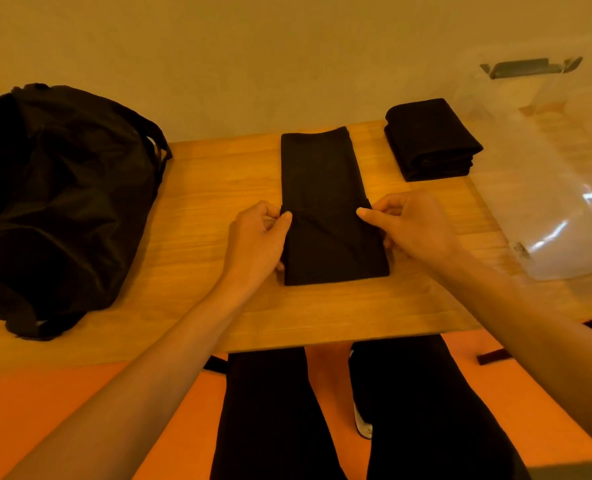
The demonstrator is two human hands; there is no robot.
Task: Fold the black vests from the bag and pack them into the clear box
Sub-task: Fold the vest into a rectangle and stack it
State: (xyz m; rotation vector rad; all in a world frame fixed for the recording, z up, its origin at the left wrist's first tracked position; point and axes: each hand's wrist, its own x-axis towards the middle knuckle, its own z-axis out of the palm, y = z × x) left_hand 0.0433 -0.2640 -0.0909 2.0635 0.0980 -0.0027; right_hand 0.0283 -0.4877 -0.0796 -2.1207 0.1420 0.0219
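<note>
**Vest mid-fold on wooden table**

Seen from above: a plain wall behind and an orange floor below frame a wooden table, w/ the person's black-clad legs showing under its near edge.

The black bag slumps at the table's left end, straps hanging at its right side; what's inside can't be made out. At the far right sits the clear box, glare streaking its wall, a dark strip at its top rear. Its contents can't be told thru the glare.

In the table's middle lies a black vest, folded into a long narrow strip running away from the person, w/ its near end doubled back over itself to abt halfway.

Btwn vest and box, near the far edge, rests a stack of folded black vests, apart from both.

L hand pinches the doubled flap's left corner, thumb on top, fingers curled at the cloth's side. R hand does likewise at the right corner, thumb flat on the fabric, fingers tucked at the edge. Both wrists hover just above the tabletop.
</note>
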